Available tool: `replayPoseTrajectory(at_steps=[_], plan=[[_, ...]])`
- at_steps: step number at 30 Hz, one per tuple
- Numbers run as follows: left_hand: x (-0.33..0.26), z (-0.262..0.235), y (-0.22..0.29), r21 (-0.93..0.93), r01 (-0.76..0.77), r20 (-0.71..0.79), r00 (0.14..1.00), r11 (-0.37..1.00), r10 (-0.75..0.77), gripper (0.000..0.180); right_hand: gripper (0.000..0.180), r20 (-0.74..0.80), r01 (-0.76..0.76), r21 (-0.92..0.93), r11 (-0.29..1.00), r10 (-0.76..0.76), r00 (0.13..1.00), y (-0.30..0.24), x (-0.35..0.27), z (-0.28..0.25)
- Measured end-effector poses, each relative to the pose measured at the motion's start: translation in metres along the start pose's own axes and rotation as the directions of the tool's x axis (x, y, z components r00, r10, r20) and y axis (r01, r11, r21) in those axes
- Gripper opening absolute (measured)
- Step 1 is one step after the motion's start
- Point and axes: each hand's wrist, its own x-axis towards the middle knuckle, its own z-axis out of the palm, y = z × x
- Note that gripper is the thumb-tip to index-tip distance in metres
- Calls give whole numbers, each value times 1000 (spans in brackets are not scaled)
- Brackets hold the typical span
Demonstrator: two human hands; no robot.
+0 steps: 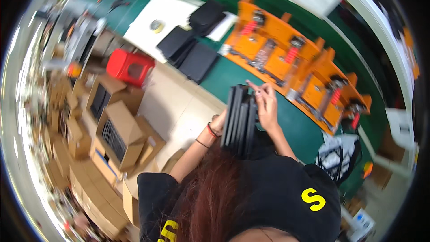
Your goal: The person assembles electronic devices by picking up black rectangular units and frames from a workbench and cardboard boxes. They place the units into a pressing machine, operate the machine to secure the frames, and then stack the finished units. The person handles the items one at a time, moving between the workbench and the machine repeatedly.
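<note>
A bundle of flat black panels (237, 118) stands on edge in front of my body, several pieces side by side. My left hand (218, 123) grips the bundle from its left side, its fingers mostly hidden behind the panels. At the upper right corner of the bundle, my right hand (266, 105) presses against it with the index finger stretched out and the others bent. Beyond my hands, more black flat pieces (198, 62) lie in piles on the green table (226, 90).
Orange fixtures (277, 62) with red-handled clamps line the table's right side. A tape roll (156, 26) rests on a white sheet (142, 29). On the left are a red stool (130, 66) and open cardboard boxes (117, 130) holding dark panels. A plastic bag (338, 154) lies at right.
</note>
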Motion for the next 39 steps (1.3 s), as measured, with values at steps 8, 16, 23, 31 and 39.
replayPoseTrajectory(at_steps=[8,16,23,31,39], plan=[[-104,-64,31,-213,-252,-167,961,944,219,43,73,582,-32,606,795,-415,699,-36,74,148],[-189,-120,64,-461,-441,-233,898,770,374,41,76,822,-79,546,834,-516,241,-112,133,262],[-212,-186,130,-499,-569,-338,822,654,458,42,90,823,-80,563,823,-549,145,-157,198,375],[-266,-263,221,-461,-774,-564,633,433,531,44,115,784,135,620,773,-604,-143,-239,297,514],[-350,-347,267,-372,-912,-750,406,175,522,45,98,566,-46,684,728,-571,-595,-295,327,710]])
